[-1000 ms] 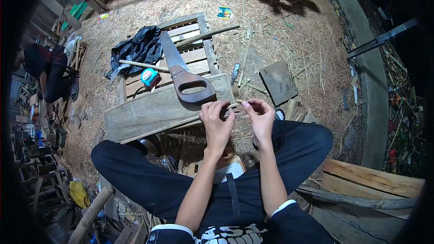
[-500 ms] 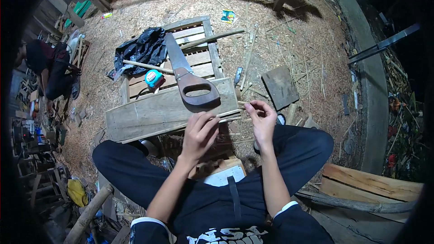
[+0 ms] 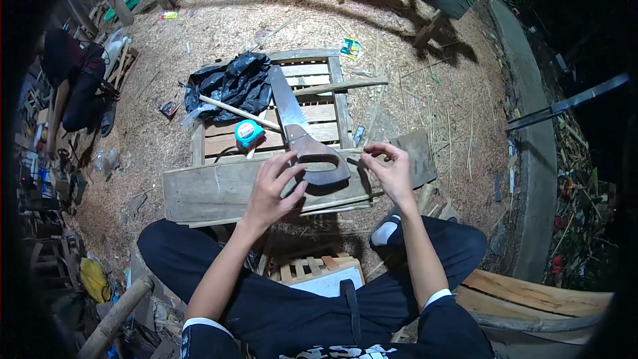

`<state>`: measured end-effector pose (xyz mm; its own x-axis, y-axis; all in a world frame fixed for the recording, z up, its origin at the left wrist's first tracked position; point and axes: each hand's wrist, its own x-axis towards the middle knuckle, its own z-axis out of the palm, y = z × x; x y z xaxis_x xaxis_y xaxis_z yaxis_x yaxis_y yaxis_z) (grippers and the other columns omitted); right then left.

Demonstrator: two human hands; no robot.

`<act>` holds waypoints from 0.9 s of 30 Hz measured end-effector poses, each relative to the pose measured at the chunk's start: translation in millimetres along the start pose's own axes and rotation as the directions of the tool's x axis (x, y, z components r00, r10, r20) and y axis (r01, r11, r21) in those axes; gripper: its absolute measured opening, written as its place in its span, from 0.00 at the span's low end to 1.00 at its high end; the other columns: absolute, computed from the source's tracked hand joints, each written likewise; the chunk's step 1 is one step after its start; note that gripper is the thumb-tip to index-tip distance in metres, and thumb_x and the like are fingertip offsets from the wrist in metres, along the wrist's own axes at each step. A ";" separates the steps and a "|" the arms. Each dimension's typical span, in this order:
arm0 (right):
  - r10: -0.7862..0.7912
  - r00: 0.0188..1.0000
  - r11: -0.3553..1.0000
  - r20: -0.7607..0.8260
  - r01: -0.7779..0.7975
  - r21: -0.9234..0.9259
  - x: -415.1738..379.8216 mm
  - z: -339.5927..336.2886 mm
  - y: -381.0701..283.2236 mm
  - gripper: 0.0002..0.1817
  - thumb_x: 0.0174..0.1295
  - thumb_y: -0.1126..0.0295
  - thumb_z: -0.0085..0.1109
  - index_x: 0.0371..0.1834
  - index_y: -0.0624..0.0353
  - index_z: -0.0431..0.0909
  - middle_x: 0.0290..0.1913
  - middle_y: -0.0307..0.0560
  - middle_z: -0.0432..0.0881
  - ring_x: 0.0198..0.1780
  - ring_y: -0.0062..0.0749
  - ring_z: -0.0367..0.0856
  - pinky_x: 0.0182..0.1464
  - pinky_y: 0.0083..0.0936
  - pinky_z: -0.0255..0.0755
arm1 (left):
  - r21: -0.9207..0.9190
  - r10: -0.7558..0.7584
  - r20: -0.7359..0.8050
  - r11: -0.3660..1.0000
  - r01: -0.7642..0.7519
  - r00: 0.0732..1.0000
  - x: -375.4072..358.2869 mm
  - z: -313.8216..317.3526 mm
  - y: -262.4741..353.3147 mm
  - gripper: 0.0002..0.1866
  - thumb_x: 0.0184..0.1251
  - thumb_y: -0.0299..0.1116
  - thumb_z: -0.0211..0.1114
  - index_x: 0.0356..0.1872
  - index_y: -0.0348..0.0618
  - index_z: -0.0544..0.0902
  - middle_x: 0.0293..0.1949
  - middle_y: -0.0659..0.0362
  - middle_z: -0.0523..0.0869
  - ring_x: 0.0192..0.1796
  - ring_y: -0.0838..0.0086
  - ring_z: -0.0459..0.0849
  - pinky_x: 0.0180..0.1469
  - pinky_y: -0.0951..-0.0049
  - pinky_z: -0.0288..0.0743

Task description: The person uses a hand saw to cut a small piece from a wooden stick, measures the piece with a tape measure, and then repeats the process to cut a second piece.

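Note:
My right hand (image 3: 391, 171) pinches a thin wooden stick (image 3: 352, 151) between thumb and fingertips, above the right end of a grey plank (image 3: 212, 189). My left hand (image 3: 271, 189) is over the plank with its fingers apart and nothing visible in them. Just beyond those fingers, a handsaw (image 3: 332, 176) lies with its wooden handle on the plank and its blade pointing away across a slatted wooden frame (image 3: 334, 93). Thin strips of wood (image 3: 339, 206) rest along the plank's near edge.
On the slatted frame are a turquoise tape measure (image 3: 247, 133), a black plastic bag (image 3: 232, 86) and a loose stick (image 3: 232, 110). A square board (image 3: 415, 153) lies right of the plank. Another person (image 3: 83, 86) crouches at far left. Boards (image 3: 531, 292) lie at lower right.
My left hand has drawn left, away from my right hand, and its fingers have spread. My right hand keeps its pinch on the thin stick. The whole view has shifted somewhat.

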<state>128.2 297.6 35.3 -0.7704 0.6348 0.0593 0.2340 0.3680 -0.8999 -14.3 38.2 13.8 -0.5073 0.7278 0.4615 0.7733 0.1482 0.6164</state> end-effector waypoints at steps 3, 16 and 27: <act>-0.066 0.996 0.997 0.052 0.068 -0.030 18.4 10.4 3.6 0.09 0.60 0.73 0.76 0.42 0.64 0.92 0.38 0.43 0.92 0.41 0.24 0.87 0.51 0.26 0.80 | -0.057 -0.020 0.034 0.998 0.022 0.999 4.1 2.5 -7.9 0.21 0.64 0.30 0.76 0.58 0.39 0.87 0.69 0.49 0.82 0.69 0.50 0.80 0.71 0.52 0.73; -0.101 0.992 0.969 -0.081 0.080 -0.233 37.4 30.1 1.4 0.09 0.58 0.68 0.78 0.39 0.59 0.92 0.36 0.45 0.91 0.41 0.37 0.86 0.48 0.34 0.77 | -0.073 -0.126 0.067 0.989 0.131 0.990 6.3 4.6 -14.0 0.22 0.64 0.29 0.75 0.61 0.39 0.86 0.73 0.46 0.77 0.72 0.48 0.76 0.74 0.52 0.71; -0.354 0.921 0.861 -0.162 0.253 -0.442 54.6 52.9 4.7 0.07 0.56 0.65 0.79 0.30 0.54 0.90 0.50 0.41 0.89 0.56 0.42 0.79 0.60 0.42 0.68 | -0.077 -0.099 0.041 0.992 0.102 0.994 4.0 4.7 -15.9 0.23 0.63 0.28 0.75 0.61 0.40 0.86 0.73 0.47 0.77 0.72 0.48 0.77 0.74 0.52 0.72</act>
<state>55.9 298.0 11.4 -0.6961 0.5649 0.4432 0.2688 0.7774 -0.5687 -26.8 41.9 2.9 -0.5652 0.7363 0.3720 0.6862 0.1693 0.7074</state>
